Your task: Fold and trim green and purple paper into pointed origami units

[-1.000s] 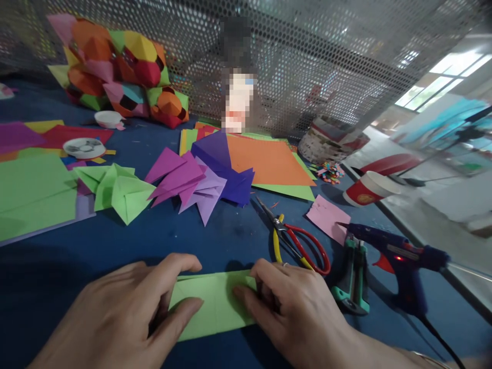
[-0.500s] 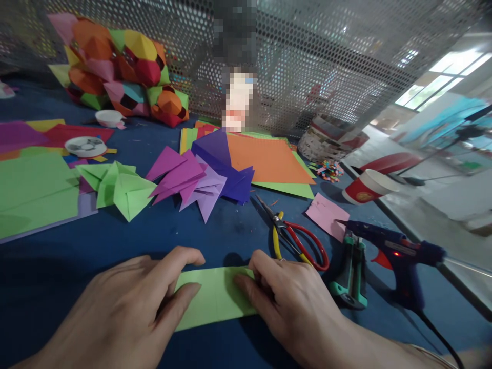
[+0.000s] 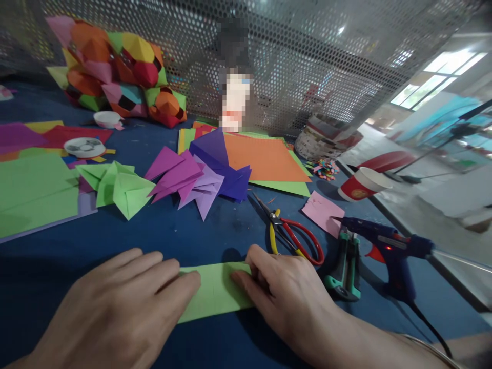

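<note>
A light green folded paper strip (image 3: 213,292) lies across the blue tabletop in front of me. My right hand (image 3: 280,292) is closed on the strip's right end, thumb against curled fingers. At the other end, my left hand (image 3: 126,302) rests over the paper with its thumb pressed along the forefinger; its grip on the edge is partly hidden. Beyond my right hand lie scissors (image 3: 273,220) with one red and one yellow handle. Folded paper pieces in green (image 3: 125,189), magenta (image 3: 179,174), lilac (image 3: 202,189) and dark purple (image 3: 234,179) sit farther back.
To the right are a glue gun (image 3: 400,251) with a lit red light, its black-and-green stand (image 3: 344,271), pink paper (image 3: 323,210) and a paper cup (image 3: 363,184). Paper sheets (image 3: 269,154) lie behind, others (image 3: 34,189) at left. Colourful paper shapes (image 3: 115,72) stand by the perforated metal panel (image 3: 184,51).
My left hand's forefinger and thumb, apart before, have come together at the strip's left end. My right hand keeps its grip on the right end. The view has shifted slightly.
</note>
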The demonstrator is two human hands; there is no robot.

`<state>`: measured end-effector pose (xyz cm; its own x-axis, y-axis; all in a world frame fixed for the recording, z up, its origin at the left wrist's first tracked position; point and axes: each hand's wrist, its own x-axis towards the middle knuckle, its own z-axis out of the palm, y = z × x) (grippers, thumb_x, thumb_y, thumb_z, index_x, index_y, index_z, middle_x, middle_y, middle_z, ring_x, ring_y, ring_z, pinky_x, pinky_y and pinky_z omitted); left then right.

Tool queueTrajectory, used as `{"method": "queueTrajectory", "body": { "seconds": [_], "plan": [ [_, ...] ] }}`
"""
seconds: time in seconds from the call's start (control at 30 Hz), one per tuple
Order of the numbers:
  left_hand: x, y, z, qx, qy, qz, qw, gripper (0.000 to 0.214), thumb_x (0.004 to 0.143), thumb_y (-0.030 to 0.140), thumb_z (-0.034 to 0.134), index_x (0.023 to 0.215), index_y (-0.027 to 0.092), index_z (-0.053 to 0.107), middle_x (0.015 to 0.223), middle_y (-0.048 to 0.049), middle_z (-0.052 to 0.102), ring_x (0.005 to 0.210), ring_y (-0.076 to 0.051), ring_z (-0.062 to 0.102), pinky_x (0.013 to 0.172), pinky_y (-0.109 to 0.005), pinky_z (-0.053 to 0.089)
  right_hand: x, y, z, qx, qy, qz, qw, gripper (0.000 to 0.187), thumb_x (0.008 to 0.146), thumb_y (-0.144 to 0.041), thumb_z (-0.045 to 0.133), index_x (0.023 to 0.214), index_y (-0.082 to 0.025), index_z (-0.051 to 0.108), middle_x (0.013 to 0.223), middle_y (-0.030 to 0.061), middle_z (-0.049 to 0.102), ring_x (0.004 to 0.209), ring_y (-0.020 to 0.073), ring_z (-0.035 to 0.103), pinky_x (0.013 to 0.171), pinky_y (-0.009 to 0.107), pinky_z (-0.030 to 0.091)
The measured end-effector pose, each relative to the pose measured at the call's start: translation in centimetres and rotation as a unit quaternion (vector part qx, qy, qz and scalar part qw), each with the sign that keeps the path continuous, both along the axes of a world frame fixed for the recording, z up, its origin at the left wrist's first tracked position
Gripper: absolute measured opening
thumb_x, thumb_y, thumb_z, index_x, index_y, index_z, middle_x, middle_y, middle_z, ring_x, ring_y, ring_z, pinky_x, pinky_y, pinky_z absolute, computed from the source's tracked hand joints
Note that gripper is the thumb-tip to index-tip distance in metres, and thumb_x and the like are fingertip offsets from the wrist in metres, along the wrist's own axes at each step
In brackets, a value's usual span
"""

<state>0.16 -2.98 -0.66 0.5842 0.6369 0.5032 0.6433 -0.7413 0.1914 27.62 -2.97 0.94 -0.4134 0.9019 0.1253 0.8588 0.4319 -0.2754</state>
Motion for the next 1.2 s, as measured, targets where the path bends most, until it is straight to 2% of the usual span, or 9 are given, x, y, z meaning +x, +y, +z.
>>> {"method": "queueTrajectory", "body": {
  "seconds": [0.1, 0.2, 0.37, 0.53, 0.63, 0.77, 0.87, 1.0, 1.2],
  "plan": [
    [0.1, 0.0, 0.0, 0.062, 0.056, -0.065, 0.994, 0.04, 0.109, 0.007, 0.04, 0.104, 0.023, 0.076, 0.092, -0.0058, 0.078, 0.083, -0.027, 0.068, 0.081, -0.043, 0.053, -0.4, 0.1, 0.6, -0.055, -0.036, -0.02, 0.998, 0.018, 0.104, -0.025, 0.066, 0.088, -0.024, 0.058, 0.062, -0.0003, 0.072, 0.05, 0.0175, 0.065, 0.055, 0.03, 0.019],
    [0.2, -0.1, -0.9, 0.061, 0.061, -0.142, 0.986, 0.042, 0.114, 0.013, 0.039, 0.13, 0.021, 0.077, 0.111, -0.0072, 0.084, 0.102, -0.026, 0.075, 0.094, -0.037, 0.06, -1.0, 0.3, 1.2, -0.105, -0.077, -0.038, 0.991, 0.016, 0.105, -0.026, 0.066, 0.09, -0.023, 0.061, 0.067, 0.0023, 0.076, 0.056, 0.0194, 0.07, 0.057, 0.03, 0.018],
    [-0.6, -0.9, -1.7, 0.025, 0.081, -0.143, 0.986, 0.051, 0.111, 0.012, 0.041, 0.15, 0.024, 0.072, 0.112, -0.004, 0.087, 0.102, -0.024, 0.077, 0.078, -0.031, 0.059, -1.7, 0.5, 2.0, -0.139, -0.117, -0.059, 0.982, 0.019, 0.111, -0.033, 0.068, 0.095, -0.022, 0.065, 0.076, 0.0052, 0.081, 0.064, 0.0211, 0.075, 0.057, 0.031, 0.016],
    [-1.8, -1.2, -1.8, 0.024, 0.095, -0.153, 0.983, 0.053, 0.115, 0.024, 0.042, 0.161, 0.029, 0.068, 0.124, -0.006, 0.087, 0.114, -0.028, 0.077, 0.085, -0.032, 0.061, -1.7, 0.5, 2.3, -0.139, -0.124, -0.064, 0.98, 0.024, 0.113, -0.035, 0.068, 0.093, -0.023, 0.062, 0.076, 0.0041, 0.079, 0.064, 0.0204, 0.073, 0.058, 0.032, 0.016],
    [-1.9, -1.1, -2.0, 0.013, 0.091, -0.162, 0.982, 0.055, 0.113, 0.024, 0.042, 0.163, 0.028, 0.067, 0.128, -0.0072, 0.086, 0.115, -0.028, 0.077, 0.089, -0.032, 0.062, -1.5, 0.4, 2.1, -0.113, -0.113, -0.058, 0.985, 0.027, 0.112, -0.035, 0.069, 0.09, -0.024, 0.059, 0.073, 0.0017, 0.075, 0.062, 0.0189, 0.069, 0.059, 0.033, 0.016],
    [-1.4, -0.7, -2.3, 0.016, 0.109, -0.163, 0.98, 0.048, 0.108, 0.023, 0.054, 0.152, 0.027, 0.074, 0.121, -0.0053, 0.087, 0.113, -0.027, 0.079, 0.079, -0.031, 0.06, -1.4, 0.3, 1.9, -0.086, -0.095, -0.047, 0.991, 0.026, 0.112, -0.034, 0.067, 0.09, -0.024, 0.058, 0.07, -0.0013, 0.07, 0.059, 0.0174, 0.063, 0.058, 0.032, 0.016],
    [-0.9, -0.3, -2.6, 0.018, 0.093, -0.169, 0.981, 0.036, 0.105, 0.022, 0.06, 0.134, 0.03, 0.08, 0.113, -0.0011, 0.087, 0.11, -0.025, 0.079, 0.073, -0.03, 0.059, -1.5, 0.4, 2.1, -0.103, -0.104, -0.059, 0.987, 0.021, 0.112, -0.032, 0.068, 0.094, -0.024, 0.061, 0.072, -0.0007, 0.071, 0.062, 0.0179, 0.063, 0.059, 0.033, 0.015],
    [-0.7, 0.1, -2.3, -0.001, 0.084, -0.178, 0.98, 0.042, 0.099, 0.01, 0.059, 0.13, 0.03, 0.08, 0.107, -0.0004, 0.085, 0.105, -0.024, 0.078, 0.071, -0.028, 0.057, -1.8, 0.2, 2.7, -0.141, -0.082, -0.091, 0.982, 0.008, 0.111, -0.03, 0.07, 0.11, -0.022, 0.068, 0.077, -0.0008, 0.073, 0.068, 0.0194, 0.067, 0.061, 0.033, 0.018],
    [-0.8, 0.5, -0.1, 0.013, 0.129, -0.198, 0.972, 0.057, 0.088, 0.0, 0.056, 0.136, 0.023, 0.076, 0.108, -0.0031, 0.086, 0.104, -0.025, 0.079, 0.067, -0.033, 0.055, -2.4, -0.9, 3.2, -0.141, -0.027, -0.098, 0.985, 0.055, 0.102, -0.05, 0.083, 0.143, -0.02, 0.063, 0.088, 0.0014, 0.076, 0.08, 0.0265, 0.077, 0.064, 0.031, 0.024]
  ]
}}
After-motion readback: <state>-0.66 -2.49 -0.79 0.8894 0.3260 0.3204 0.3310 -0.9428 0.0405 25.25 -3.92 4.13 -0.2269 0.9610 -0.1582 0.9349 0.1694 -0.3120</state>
